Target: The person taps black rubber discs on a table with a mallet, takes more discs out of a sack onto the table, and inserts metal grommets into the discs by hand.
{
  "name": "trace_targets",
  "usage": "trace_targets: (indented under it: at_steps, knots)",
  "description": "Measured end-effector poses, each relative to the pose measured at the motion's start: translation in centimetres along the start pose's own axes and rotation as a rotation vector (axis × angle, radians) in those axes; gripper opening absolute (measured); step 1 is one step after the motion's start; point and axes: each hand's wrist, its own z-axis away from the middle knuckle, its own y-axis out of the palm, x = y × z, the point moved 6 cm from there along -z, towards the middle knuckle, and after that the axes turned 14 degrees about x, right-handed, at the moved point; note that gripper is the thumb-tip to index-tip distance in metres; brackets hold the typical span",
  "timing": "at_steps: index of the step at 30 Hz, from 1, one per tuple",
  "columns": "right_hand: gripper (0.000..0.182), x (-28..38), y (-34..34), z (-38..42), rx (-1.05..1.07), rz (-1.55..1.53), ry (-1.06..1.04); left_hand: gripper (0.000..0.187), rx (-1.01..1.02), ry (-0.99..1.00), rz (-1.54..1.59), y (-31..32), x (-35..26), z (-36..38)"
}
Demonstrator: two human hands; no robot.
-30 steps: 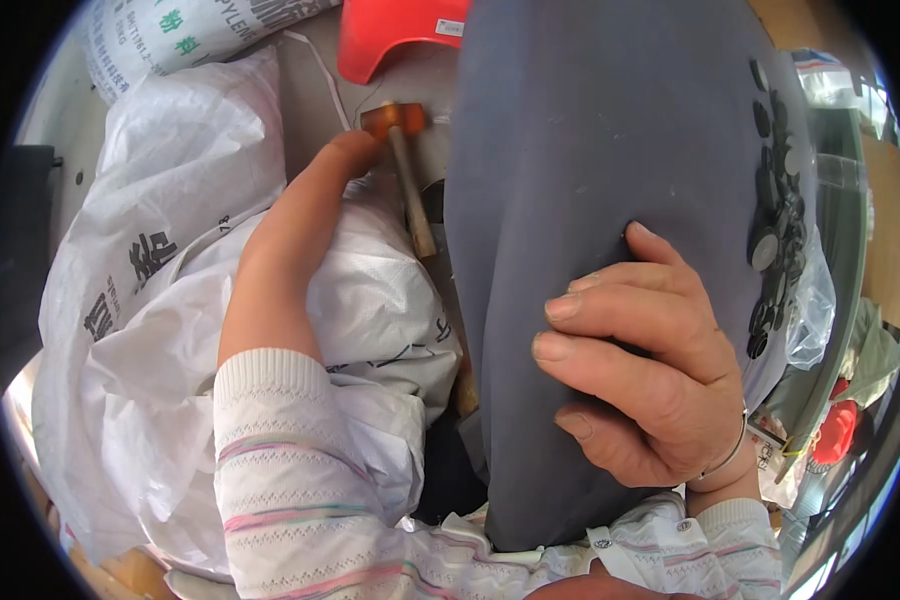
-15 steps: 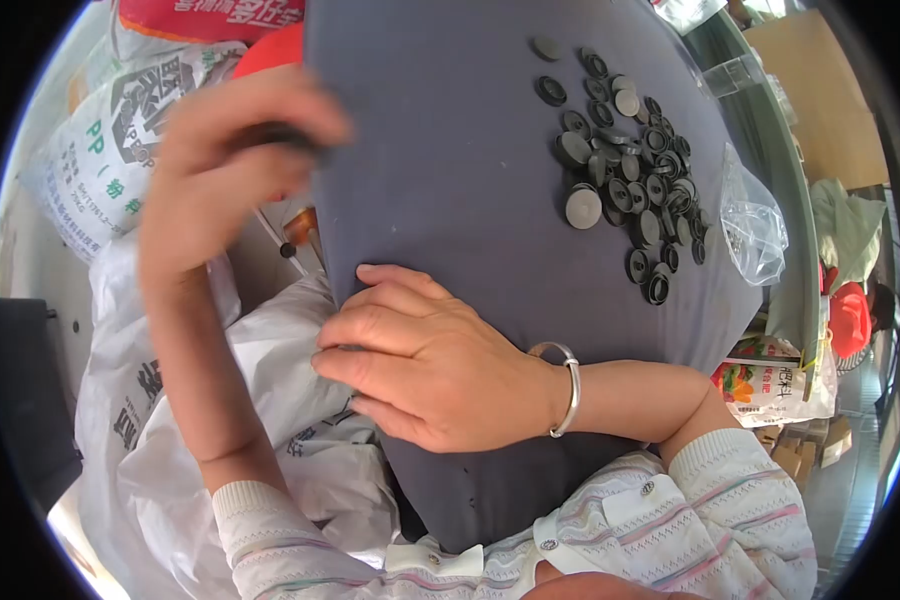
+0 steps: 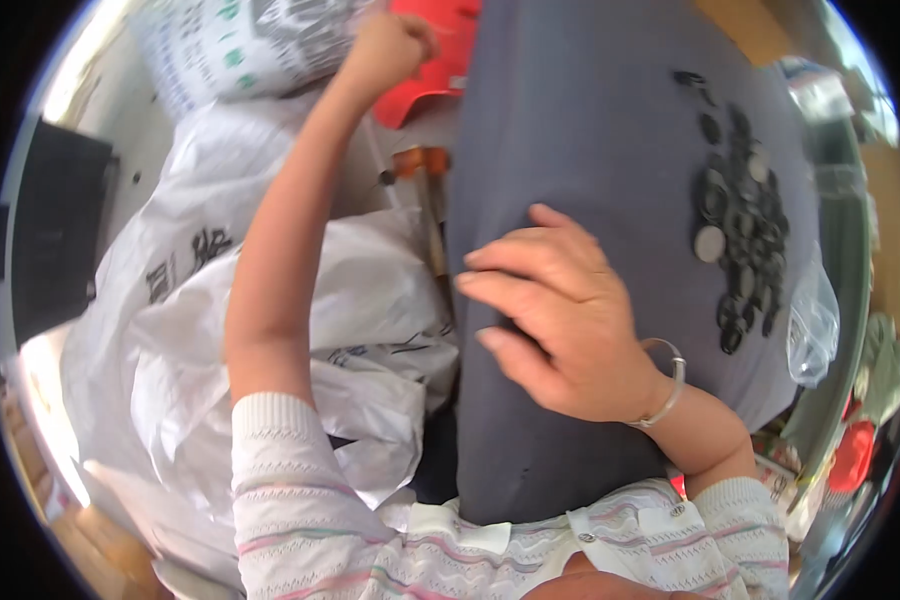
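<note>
My left hand (image 3: pixel 392 50) is stretched out at the top, over the edge of a red container (image 3: pixel 438 60). Its fingers are curled and blurred, and what they hold, if anything, is hidden. My right hand (image 3: pixel 565 310), with a silver bracelet on the wrist, is over the left part of the grey cloth surface (image 3: pixel 590 130). Its fingers are spread, pointing left, and nothing shows between them. Many small dark round caps (image 3: pixel 745 220), a few with a paler grey face up, lie in a loose heap on the right of the surface.
White plastic sacks (image 3: pixel 370 270) fill the space left of the surface, below a printed sack (image 3: pixel 240 50). A clear plastic bag (image 3: pixel 813 320) lies at the right edge. A dark box-like object (image 3: pixel 55 220) stands at the far left.
The view has shifted, so the surface and caps appear further right. My left hand has moved up to the red container; the dark object in it earlier is no longer visible. My right hand's fingers are more spread.
</note>
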Motion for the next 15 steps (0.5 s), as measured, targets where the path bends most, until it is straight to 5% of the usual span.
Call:
trace_targets:
  at_steps: [1,3,5,9,11,15]
  knots:
    - [0.032,0.1,-0.1,-0.2,0.013,0.020,0.013,0.022,0.033,-0.140,-0.109,0.5,5.2,-0.3]
    - [0.033,0.2,-0.1,-0.4,0.029,0.025,0.019,0.019,0.382,-0.206,-0.810,4.1,11.3,-0.6]
    - [0.033,0.2,-0.3,-0.5,0.054,0.042,0.033,0.020,0.458,-0.475,-0.727,7.7,17.8,0.7]
    - [0.035,0.0,-0.5,-0.6,0.085,0.027,0.038,0.034,0.833,-0.556,-0.782,14.5,29.2,1.7]
    - [0.036,-0.4,-0.5,-0.7,0.095,0.006,0.062,0.042,0.614,-0.579,-0.666,16.0,30.6,3.5]
    - [0.034,-0.6,-0.4,-0.4,0.104,0.017,0.055,0.052,0.777,-0.455,-0.698,18.2,34.7,3.0]
